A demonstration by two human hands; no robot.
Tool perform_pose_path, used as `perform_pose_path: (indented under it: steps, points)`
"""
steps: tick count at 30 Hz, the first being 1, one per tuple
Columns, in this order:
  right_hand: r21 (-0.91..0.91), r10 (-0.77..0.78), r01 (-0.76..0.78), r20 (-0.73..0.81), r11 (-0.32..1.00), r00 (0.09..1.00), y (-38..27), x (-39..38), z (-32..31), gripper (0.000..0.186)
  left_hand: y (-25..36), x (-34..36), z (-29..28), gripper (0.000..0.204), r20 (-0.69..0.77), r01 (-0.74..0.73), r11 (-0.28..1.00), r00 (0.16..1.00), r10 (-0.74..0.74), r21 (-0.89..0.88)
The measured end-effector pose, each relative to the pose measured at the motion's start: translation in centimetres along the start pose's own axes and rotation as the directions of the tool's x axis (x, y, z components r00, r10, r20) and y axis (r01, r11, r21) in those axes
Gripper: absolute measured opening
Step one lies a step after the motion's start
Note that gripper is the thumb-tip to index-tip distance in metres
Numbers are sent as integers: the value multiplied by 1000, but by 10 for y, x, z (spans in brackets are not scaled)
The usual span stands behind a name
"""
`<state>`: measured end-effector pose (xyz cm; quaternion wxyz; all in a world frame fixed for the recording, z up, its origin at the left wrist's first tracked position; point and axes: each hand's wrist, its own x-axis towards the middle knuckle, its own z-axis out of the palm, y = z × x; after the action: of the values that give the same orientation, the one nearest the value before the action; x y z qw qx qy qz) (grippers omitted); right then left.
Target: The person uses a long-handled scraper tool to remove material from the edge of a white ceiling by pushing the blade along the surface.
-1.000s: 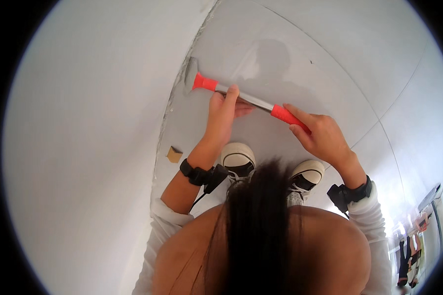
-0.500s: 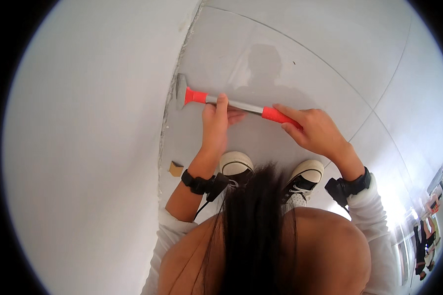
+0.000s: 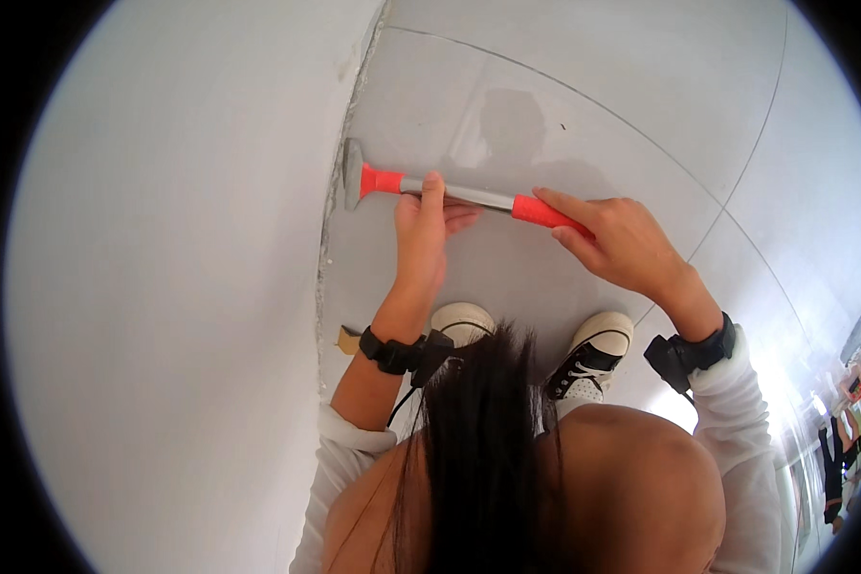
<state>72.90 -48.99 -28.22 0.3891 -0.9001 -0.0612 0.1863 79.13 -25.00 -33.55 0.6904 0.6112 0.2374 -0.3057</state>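
Observation:
A long-handled scraper with a silver shaft and red grips lies almost level across the view, its right end slightly lower. My left hand is closed on the shaft just behind the front red part, with the thumb on top. Round the rear red grip, my right hand is wrapped, its forefinger stretched along it. The scraper's wide grey head is at the rough joint where the wall meets the floor. Whether the blade's edge touches the wall cannot be made out.
The pale wall rises along the left, above the grey tiled floor. A small tan block lies by the wall near my left forearm. My shoes are below my hands. At the far right edge another person is partly visible.
Both hands keep the same hold on the scraper, and its head stays at the joint. My right hand and forearm have shifted slightly right; the view has moved a little.

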Motion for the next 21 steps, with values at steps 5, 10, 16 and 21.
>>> perform_pose_path:
  steps: [5, 10, 16, 21]
  points:
    - [67, 66, -67, 16, 996, 998, 0, -11, -6, 37, -1, -2, 12, 41, -11, 19, 1000, 1000, -19, 22]
    - [21, 48, -50, 79, 999, 996, 9, 6, -9, 37, 4, 9, 13, 43, -54, 18, 1000, 998, -17, 11]
    - [89, 38, -46, 92, 995, 995, 19, -1, -19, 37, -7, 1, 20, 43, -33, 43, 998, 999, -42, 40]
    - [-23, -27, 30, 124, 999, 992, 20, 27, -26, 36, 5, 11, 16, 42, -74, -1, 1000, 997, -1, -24]
